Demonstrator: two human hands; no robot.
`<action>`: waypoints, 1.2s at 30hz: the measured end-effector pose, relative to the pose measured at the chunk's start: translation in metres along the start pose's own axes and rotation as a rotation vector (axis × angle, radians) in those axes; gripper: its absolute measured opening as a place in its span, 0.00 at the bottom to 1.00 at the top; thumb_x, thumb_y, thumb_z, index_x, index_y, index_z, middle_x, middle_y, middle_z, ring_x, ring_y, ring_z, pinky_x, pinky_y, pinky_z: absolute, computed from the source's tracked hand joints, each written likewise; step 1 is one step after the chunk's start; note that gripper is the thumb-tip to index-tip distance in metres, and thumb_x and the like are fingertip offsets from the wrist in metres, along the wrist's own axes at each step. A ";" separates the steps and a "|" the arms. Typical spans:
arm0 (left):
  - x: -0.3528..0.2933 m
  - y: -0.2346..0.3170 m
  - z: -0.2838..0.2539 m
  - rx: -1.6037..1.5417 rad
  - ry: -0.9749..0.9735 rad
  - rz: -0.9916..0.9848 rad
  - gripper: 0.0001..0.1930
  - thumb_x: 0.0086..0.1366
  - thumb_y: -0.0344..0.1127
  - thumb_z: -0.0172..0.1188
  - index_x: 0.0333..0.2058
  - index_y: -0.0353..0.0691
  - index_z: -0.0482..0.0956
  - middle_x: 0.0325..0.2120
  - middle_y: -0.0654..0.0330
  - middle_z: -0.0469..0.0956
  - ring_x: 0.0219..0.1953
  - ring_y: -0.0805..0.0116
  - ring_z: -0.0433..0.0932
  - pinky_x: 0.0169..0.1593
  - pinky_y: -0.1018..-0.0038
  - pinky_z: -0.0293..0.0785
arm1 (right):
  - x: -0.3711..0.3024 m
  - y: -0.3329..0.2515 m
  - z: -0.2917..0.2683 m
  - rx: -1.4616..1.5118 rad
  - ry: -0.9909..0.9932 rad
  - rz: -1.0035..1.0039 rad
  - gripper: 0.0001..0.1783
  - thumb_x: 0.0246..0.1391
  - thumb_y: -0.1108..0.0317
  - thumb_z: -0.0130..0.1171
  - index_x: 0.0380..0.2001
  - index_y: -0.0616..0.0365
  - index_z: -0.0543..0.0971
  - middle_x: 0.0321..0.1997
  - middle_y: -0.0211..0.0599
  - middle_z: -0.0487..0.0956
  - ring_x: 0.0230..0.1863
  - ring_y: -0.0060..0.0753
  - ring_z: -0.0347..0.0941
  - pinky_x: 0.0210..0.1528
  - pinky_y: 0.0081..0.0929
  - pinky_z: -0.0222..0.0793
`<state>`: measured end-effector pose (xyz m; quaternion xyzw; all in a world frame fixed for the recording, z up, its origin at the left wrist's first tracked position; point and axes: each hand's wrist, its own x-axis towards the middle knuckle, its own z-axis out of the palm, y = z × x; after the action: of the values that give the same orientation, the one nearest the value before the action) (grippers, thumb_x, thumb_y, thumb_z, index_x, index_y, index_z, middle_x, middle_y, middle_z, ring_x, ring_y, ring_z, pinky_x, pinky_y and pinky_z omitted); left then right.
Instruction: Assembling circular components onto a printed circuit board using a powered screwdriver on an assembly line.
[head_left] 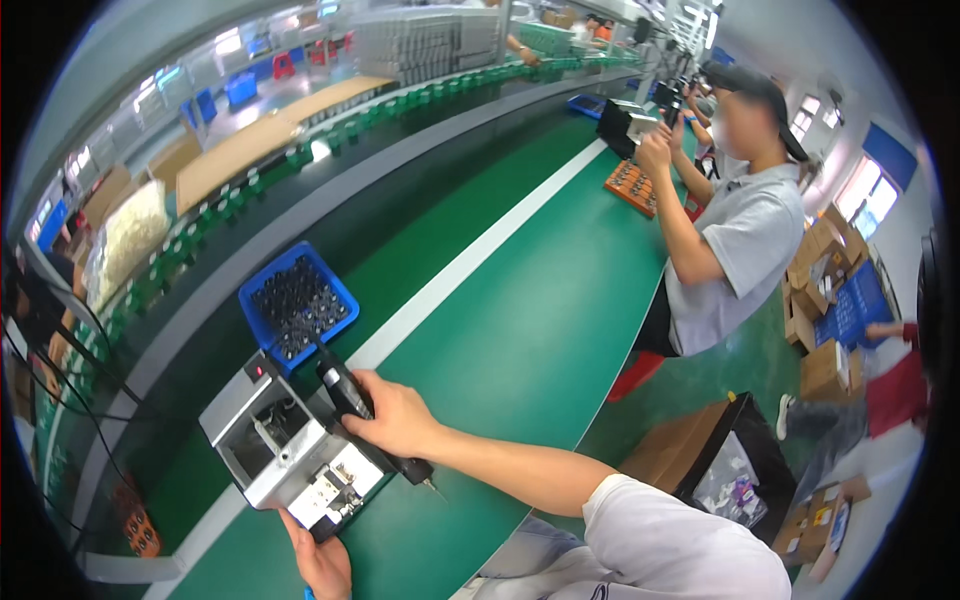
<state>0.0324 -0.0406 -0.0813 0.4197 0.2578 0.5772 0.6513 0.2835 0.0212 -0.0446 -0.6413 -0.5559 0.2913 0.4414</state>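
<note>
My right hand (395,415) is closed around a black electric screwdriver (345,388). Its thin bit points down and to the right, apart from the work surface. At the lower edge, my left hand (322,562) grips the near edge of a white part with metal and black pieces on it (340,490); some of its fingers are hidden underneath. Against that part's far side stands a silver metal box (235,425), probably a screw feeder, with an open top and a small red light.
A blue tray (347,313) of small black parts lies beyond the box. A white strip (490,245) runs along the green bench (500,330). A conveyor (225,205) passes at the left. At the right, a co-worker (740,240) works near an orange tray (632,187).
</note>
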 end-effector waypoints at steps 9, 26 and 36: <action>-0.006 0.005 0.012 0.039 0.073 -0.128 0.44 0.69 0.44 0.51 0.74 0.30 0.37 0.74 0.49 0.48 0.74 0.54 0.51 0.74 0.61 0.45 | 0.006 0.002 -0.008 0.064 -0.059 0.069 0.37 0.50 0.70 0.68 0.62 0.67 0.67 0.52 0.53 0.81 0.51 0.38 0.80 0.56 0.33 0.74; -0.015 0.035 0.004 0.895 0.135 0.005 0.23 0.76 0.35 0.46 0.60 0.20 0.68 0.59 0.37 0.72 0.58 0.44 0.73 0.64 0.59 0.66 | 0.005 -0.010 -0.014 0.086 -0.159 0.082 0.38 0.49 0.64 0.71 0.62 0.64 0.68 0.50 0.49 0.82 0.47 0.40 0.83 0.52 0.33 0.76; 0.005 0.038 0.020 0.680 0.034 0.007 0.34 0.71 0.41 0.55 0.68 0.25 0.59 0.64 0.43 0.67 0.65 0.55 0.68 0.66 0.63 0.65 | 0.006 -0.002 -0.017 0.307 -0.116 0.064 0.32 0.54 0.77 0.64 0.62 0.72 0.67 0.53 0.48 0.80 0.53 0.32 0.78 0.57 0.28 0.71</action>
<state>0.0294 -0.0413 -0.0378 0.6039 0.4449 0.4674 0.4679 0.2985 0.0224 -0.0342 -0.5657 -0.5088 0.4232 0.4920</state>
